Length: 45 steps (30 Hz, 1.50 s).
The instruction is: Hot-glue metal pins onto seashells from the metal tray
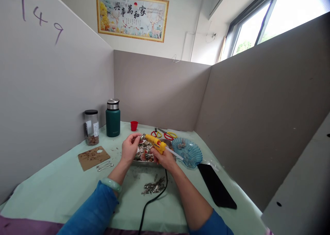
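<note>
My right hand (164, 157) is closed round the handle of a yellow hot glue gun (156, 142), with a clear glue stick (177, 155) sticking out of its back. The gun's nozzle points away and to the left, near the fingertips of my left hand (130, 146). Those fingertips are pinched on a small shiny piece (142, 136), too small to name. Both hands are above a metal tray (144, 163) of mixed shells and small bits. A black cord (152, 200) runs from the gun down toward me, beside a pile of small metal clips (154, 187).
A blue shell-shaped plate (192, 152) and a black flat object (218, 187) lie at right. Scissors (168, 135) and a red cup (134, 126) are behind the tray. At left are a green flask (112, 119), a jar (92, 128), a brown board (94, 158) and safety pins (105, 166).
</note>
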Tool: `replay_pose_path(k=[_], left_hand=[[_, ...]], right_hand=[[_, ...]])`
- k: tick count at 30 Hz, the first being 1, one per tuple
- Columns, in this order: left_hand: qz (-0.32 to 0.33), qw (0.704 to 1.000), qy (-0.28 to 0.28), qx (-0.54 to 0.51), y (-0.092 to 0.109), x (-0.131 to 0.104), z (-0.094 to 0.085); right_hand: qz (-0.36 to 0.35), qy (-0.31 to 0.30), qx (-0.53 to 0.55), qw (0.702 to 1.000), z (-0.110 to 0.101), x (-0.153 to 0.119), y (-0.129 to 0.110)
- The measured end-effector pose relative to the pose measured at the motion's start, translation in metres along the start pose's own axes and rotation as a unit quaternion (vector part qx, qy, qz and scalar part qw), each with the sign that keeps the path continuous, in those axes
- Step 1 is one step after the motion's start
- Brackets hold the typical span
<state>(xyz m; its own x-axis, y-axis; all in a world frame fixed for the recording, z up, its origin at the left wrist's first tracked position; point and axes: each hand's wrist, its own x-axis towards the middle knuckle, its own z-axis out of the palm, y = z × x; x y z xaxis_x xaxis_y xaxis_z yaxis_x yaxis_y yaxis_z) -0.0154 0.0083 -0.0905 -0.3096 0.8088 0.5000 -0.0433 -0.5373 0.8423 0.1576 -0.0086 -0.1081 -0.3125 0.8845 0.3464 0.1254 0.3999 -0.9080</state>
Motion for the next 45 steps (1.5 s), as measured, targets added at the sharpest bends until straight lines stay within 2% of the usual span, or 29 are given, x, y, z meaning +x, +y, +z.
replay_pose_path(k=[8, 29, 35, 40, 45], left_hand=[[-0.003, 1.000, 0.004, 0.001, -0.0029, 0.0001, -0.0011], [-0.011, 1.000, 0.007, -0.009, 0.0057, -0.0008, 0.0015], [0.003, 1.000, 0.002, -0.002, 0.0033, -0.0002, 0.0009], [0.004, 1.000, 0.005, 0.002, 0.0022, 0.0002, 0.0004], [0.008, 1.000, 0.007, 0.011, 0.0053, -0.0007, 0.0012]], right_hand=[[-0.006, -0.002, 0.002, 1.000, 0.0002, 0.0009, 0.0017], [-0.012, -0.017, -0.016, 1.000, -0.0012, -0.0002, 0.0009], [-0.025, -0.001, -0.006, 1.000, -0.0013, 0.0003, 0.0018], [-0.019, -0.024, -0.019, 0.999, 0.0007, 0.0000, 0.0027], [-0.020, -0.004, -0.015, 1.000, 0.0004, 0.0003, 0.0044]])
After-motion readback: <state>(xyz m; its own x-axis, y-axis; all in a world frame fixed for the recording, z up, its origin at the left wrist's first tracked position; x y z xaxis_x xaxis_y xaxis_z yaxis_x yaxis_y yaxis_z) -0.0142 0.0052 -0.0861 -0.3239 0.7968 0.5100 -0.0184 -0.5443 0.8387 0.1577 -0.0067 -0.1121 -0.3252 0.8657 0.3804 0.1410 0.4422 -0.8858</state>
